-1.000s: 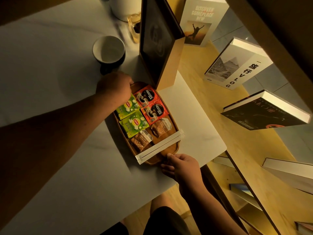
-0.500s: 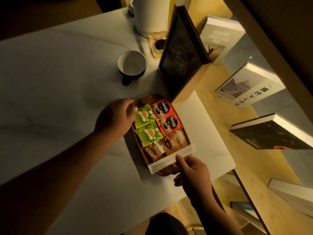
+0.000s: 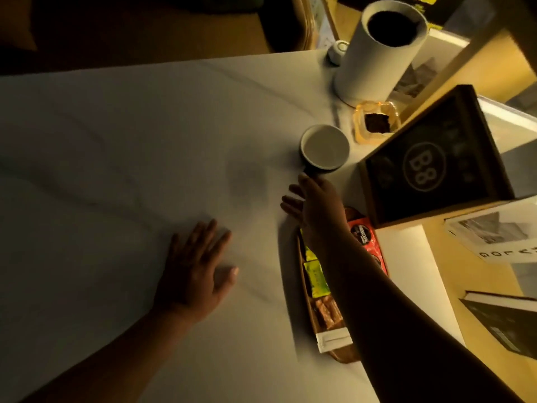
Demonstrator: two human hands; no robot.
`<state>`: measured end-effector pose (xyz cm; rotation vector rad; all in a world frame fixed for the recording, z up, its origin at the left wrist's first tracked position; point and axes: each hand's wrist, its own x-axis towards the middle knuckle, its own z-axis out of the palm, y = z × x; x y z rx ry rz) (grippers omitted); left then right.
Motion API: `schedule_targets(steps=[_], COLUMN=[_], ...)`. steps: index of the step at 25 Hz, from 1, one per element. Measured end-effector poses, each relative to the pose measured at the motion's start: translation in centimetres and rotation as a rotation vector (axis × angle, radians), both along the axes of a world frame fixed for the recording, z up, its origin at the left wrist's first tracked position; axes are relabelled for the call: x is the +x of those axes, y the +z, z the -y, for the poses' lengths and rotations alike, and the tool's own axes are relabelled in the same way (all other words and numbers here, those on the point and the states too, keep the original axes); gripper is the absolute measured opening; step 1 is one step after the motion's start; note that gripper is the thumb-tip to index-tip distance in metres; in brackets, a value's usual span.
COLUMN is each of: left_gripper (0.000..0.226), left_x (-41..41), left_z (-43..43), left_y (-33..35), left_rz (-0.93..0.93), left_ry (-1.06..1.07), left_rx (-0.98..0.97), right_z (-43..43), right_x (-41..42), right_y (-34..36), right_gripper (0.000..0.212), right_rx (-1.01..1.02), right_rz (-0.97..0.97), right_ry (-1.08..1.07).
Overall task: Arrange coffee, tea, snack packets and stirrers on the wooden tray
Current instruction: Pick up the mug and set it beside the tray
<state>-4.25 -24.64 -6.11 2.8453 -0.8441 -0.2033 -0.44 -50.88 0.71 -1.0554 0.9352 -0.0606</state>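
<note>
The wooden tray [image 3: 305, 289] lies on the white table, right of centre, partly under my right forearm. In it I see green tea packets [image 3: 316, 279], red coffee packets [image 3: 364, 238], brown snack packets [image 3: 328, 311] and white paper-wrapped stirrers [image 3: 334, 341] at its near end. My left hand [image 3: 197, 271] rests flat on the table to the left of the tray, fingers spread, holding nothing. My right hand [image 3: 313, 205] reaches over the tray's far end with fingers extended, its fingertips near the handle of a dark cup [image 3: 324, 149]; it holds nothing.
A tall white cylinder [image 3: 377, 53] stands at the back right, with a small amber glass dish [image 3: 376, 120] in front of it. A dark framed sign [image 3: 433, 167] leans just right of the cup. Books [image 3: 494, 237] lie on the wooden shelf to the right.
Both hands have left the tray. My left hand moved left and down flat onto the table. My right hand moved from the tray's near end up over it, toward the cup. The view swung left.
</note>
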Motion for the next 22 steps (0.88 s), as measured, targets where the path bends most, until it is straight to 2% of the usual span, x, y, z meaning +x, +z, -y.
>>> schedule_targets(steps=[3,5,8,12,19,22], left_gripper=[0.074,0.075,0.075,0.075,0.074,0.073], left_x=[0.1,0.0,0.2,0.1,-0.2,-0.5], left_z=[0.0,-0.1,-0.2,0.0,0.3,0.3], left_y=[-0.7,-1.0,-1.1,-1.0,-0.1,0.1], left_rz=[0.006,0.012,0.028,0.029,0.046,0.067], left_ry=[0.007,0.001,-0.007,-0.006,-0.021,-0.038], left_rx=[0.003,0.004,0.006,0.016,0.025,0.021], right_z=[0.4,0.4,0.4,-0.1,-6.1,-9.1], right_x=[2.6,3.2,3.6,2.3,-11.3,-17.7], right_y=[-0.9,-1.5,-1.5,1.3,6.2,6.0], right_gripper=[0.010,0.013,0.024,0.027,0.037,0.030], right_rx=[0.127,0.147,0.054,0.046,0.032,0.031], right_rz=[-0.058,-0.082,-0.111,-0.074,0.041,0.034], right_ry=[-0.182,-0.250,-0.232,-0.275,-0.415,-0.557])
